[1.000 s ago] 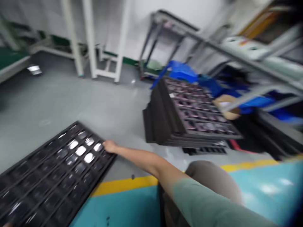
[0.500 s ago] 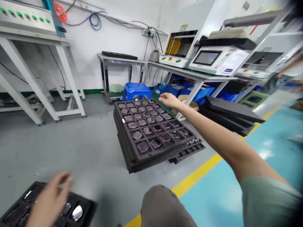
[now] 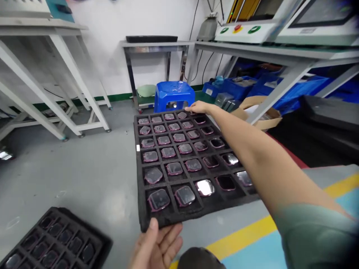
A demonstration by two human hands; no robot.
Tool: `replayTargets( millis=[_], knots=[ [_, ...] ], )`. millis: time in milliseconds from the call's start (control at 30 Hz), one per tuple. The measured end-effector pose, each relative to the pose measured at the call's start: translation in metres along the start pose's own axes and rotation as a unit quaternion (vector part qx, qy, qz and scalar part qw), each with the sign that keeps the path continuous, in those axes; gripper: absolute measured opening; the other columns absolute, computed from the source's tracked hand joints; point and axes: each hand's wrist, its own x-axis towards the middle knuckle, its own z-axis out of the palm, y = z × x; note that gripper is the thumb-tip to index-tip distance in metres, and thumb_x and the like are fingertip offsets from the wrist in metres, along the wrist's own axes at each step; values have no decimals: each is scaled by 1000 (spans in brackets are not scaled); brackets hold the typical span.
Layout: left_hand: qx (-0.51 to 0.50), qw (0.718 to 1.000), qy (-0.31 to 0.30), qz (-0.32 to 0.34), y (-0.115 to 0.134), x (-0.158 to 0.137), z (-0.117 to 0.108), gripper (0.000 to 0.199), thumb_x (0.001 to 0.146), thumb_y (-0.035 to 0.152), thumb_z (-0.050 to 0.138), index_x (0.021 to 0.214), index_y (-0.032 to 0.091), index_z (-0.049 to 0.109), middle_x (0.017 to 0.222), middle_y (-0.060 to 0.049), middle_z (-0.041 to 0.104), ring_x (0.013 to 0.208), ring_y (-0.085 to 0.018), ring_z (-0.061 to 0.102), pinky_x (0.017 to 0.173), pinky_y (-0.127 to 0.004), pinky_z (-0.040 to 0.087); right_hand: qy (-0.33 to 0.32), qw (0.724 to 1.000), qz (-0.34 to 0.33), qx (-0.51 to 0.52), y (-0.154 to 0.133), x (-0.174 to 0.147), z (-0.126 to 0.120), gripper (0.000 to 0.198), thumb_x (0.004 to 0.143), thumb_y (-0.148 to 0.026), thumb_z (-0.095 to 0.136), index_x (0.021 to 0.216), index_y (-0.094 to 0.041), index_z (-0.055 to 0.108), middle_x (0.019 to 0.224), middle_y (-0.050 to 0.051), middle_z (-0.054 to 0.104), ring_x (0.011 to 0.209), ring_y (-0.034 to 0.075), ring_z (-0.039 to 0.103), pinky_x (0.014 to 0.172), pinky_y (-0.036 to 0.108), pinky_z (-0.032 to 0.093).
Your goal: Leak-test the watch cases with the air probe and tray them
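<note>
A black foam tray [image 3: 175,219] with a grid of compartments spans the middle of the view, its near edge closest to me. In its compartments lie square watch faces [image 3: 185,195] with pinkish rims, several of them glinting. My left hand [image 3: 157,244] grips the tray's near left corner, thumb up against the edge and fingers underneath. At the far edge, my right hand [image 3: 198,107] is closed on the rim, its fingers partly hidden. My right forearm crosses over the tray's right side and hides some compartments.
Another black tray [image 3: 102,241] with watch faces rests on the floor at lower left. A blue stool [image 3: 174,89] stands just beyond the held tray. White table legs [image 3: 70,82] are at left; a cardboard box [image 3: 269,121], blue bins [image 3: 239,86] and dark foam sheets [image 3: 333,119] are at right.
My left hand has moved from the lower-left tray to the near corner of the larger one. That tray now appears closer and turned, and my right hand is on its far edge.
</note>
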Motion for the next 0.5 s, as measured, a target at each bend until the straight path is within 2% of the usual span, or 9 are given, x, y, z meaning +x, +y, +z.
replayTargets(
  millis=[67, 133, 233, 367, 433, 500],
  knots=[
    [-12, 999, 33, 34, 2, 1, 7, 64, 66, 65, 92, 113, 25, 78, 121, -12, 77, 128, -35, 67, 109, -46, 56, -27, 998, 19, 49, 8, -1, -9, 28, 90, -41, 80, 94, -14, 77, 95, 13, 81, 93, 27, 77, 93, 41, 62],
    [-7, 995, 78, 60, 3, 2, 16, 67, 74, 55, 90, 133, 33, 69, 127, -8, 76, 128, -34, 67, 105, -50, 59, -51, 993, 33, 102, 13, -8, -16, 26, 92, -37, 79, 92, -12, 75, 88, 13, 81, 79, 24, 77, 81, 40, 66],
    [18, 989, 120, 83, 6, 0, 31, 72, 82, 39, 87, 147, 36, 56, 130, -8, 75, 120, -31, 72, 101, -50, 62, -56, 984, 33, 164, 10, -22, -26, 25, 95, -31, 78, 92, -7, 73, 87, 16, 81, 68, 19, 75, 77, 35, 65],
    [49, 984, 100, 136, 18, -10, 37, 60, 81, 39, 86, 137, 27, 66, 125, -10, 77, 106, -30, 76, 97, -47, 63, -6, 978, -16, 209, -23, -50, -47, 34, 100, -33, 70, 97, 0, 70, 108, 24, 78, 73, 10, 75, 81, 31, 58],
    [75, 978, 86, 173, 35, -23, 28, 52, 80, 44, 84, 127, 22, 72, 122, -12, 78, 105, -31, 76, 94, -46, 65, 22, 974, -39, 220, -49, -69, -56, 37, 98, -34, 69, 91, 2, 68, 119, 30, 73, 83, 12, 77, 81, 32, 56],
    [106, 966, 84, 220, 62, -44, 11, 44, 83, 45, 79, 120, 21, 75, 121, -12, 78, 104, -31, 76, 90, -45, 66, 43, 971, -58, 227, -80, -92, -61, 37, 96, -32, 69, 82, 2, 65, 124, 32, 71, 93, 16, 78, 81, 34, 57]
  ],
)
